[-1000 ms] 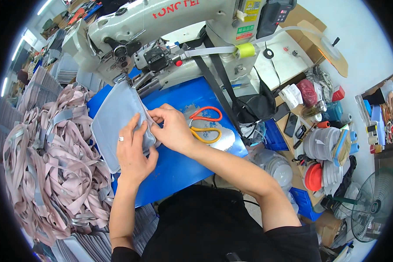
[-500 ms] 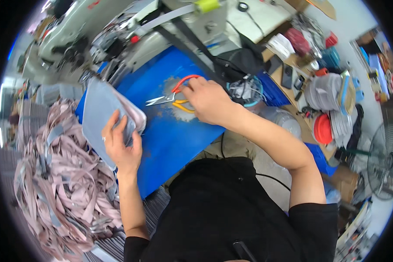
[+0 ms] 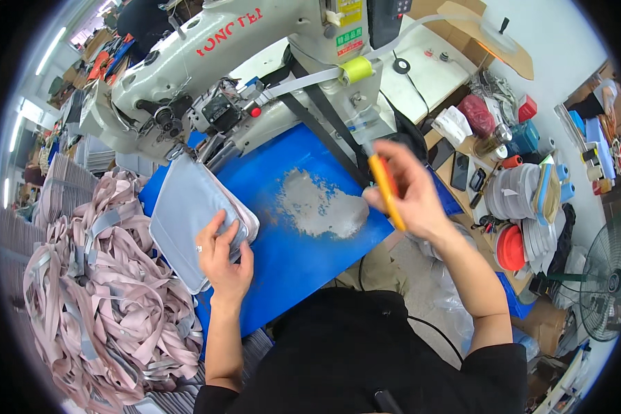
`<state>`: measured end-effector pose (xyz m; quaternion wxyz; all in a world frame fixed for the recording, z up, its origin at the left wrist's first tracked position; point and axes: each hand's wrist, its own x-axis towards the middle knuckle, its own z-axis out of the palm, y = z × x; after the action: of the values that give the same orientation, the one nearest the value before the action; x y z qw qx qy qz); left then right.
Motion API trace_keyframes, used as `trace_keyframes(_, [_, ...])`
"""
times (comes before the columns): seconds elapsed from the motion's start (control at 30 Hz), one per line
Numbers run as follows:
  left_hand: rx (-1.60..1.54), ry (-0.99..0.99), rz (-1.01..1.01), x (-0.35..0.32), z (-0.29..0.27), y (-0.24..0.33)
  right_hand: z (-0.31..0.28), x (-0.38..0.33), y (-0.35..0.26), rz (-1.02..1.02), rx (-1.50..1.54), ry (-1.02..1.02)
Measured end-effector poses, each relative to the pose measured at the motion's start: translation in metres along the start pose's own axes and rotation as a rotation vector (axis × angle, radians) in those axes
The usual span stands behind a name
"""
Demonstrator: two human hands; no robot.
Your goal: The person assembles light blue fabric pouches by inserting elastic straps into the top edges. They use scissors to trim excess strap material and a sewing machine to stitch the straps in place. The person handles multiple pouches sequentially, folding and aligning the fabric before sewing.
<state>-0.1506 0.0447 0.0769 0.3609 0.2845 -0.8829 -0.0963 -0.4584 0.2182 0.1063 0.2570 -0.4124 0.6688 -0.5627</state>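
My left hand (image 3: pixel 225 268) rests with spread fingers on a grey, rounded-corner fabric pouch (image 3: pixel 179 217), whose layered pinkish edge shows on its right side. The pouch lies tilted at the left of the blue sewing table (image 3: pixel 272 265), its far corner by the sewing machine's needle area. In my right hand (image 3: pixel 417 196), raised at the table's right edge, is a pair of scissors (image 3: pixel 386 192) with orange-red and yellow handles. Motion blurs the blades and fingertips.
A sewing machine (image 3: pixel 207 52) spans the far side, with a white tape running through a yellow guide (image 3: pixel 356 70). Tangled pink and grey strips (image 3: pixel 110 276) pile up at left. A side table at right holds phones, tape rolls (image 3: pixel 514 193) and spools; a fan (image 3: pixel 610 279) stands beyond.
The scissors have come up off the worn patch of the table and moved right in my right hand. My view has shifted, showing more of the sewing machine. My left hand stays on the pouch.
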Motion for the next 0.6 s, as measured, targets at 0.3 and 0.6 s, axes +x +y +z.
trace_keyframes(0.3, [-0.001, 0.022, 0.064, 0.007, 0.004, -0.003, -0.017, 0.086, -0.031, -0.142, -0.408, 0.315])
trace_keyframes(0.6, [0.003, 0.012, 0.062, 0.005, 0.006, -0.004, -0.002, 0.090, -0.036, -0.209, -0.489, 0.392])
